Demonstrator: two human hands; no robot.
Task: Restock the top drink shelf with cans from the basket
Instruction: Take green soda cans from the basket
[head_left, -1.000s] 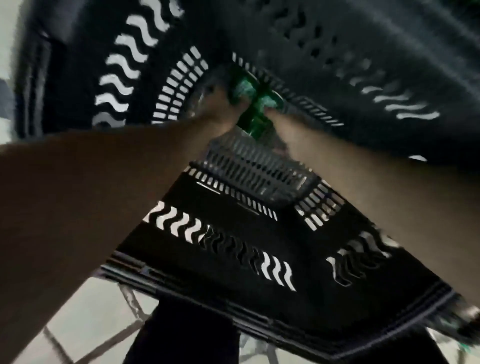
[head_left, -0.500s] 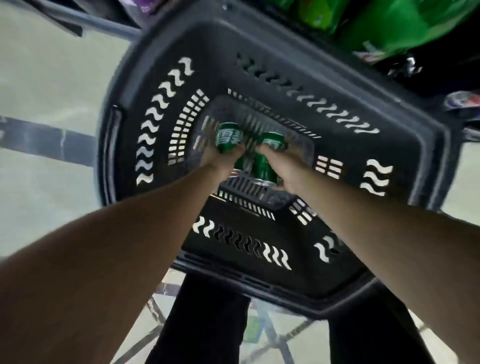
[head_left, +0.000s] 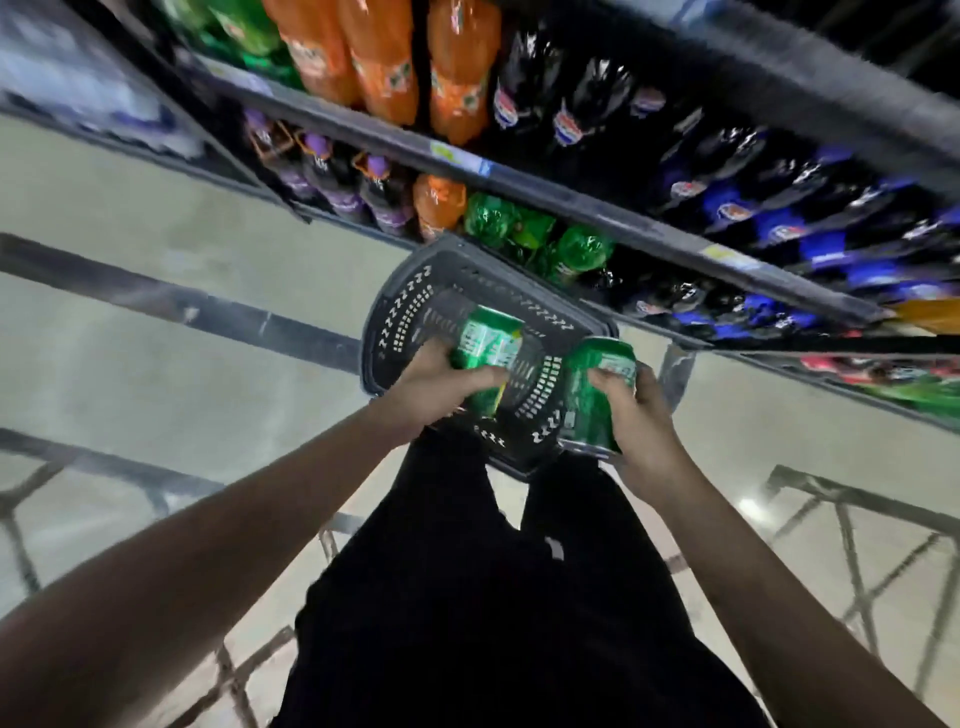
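Observation:
A dark grey plastic basket (head_left: 395, 312) stands on the floor below me, against the foot of the drink shelves. My left hand (head_left: 436, 384) grips a green can (head_left: 488, 340) and holds it well above the basket. A second green can (head_left: 592, 395) is gripped by my right hand (head_left: 639, 415), over the basket's right rim. Both cans are tilted, tops pointing toward the shelves. What else lies in the basket is hidden by my hands and the cans.
Shelves (head_left: 519, 176) run across the top, packed with orange, dark cola, purple and green bottles (head_left: 576, 254). My legs in black trousers (head_left: 493, 597) are below the basket. A pale floor (head_left: 156, 374) carries dark line shadows. Metal frame bars (head_left: 852, 519) stand at lower right.
Both hands have lifted a green can each out of the basket. My view has pulled back and up, so the basket looks small and the shelves have come into view.

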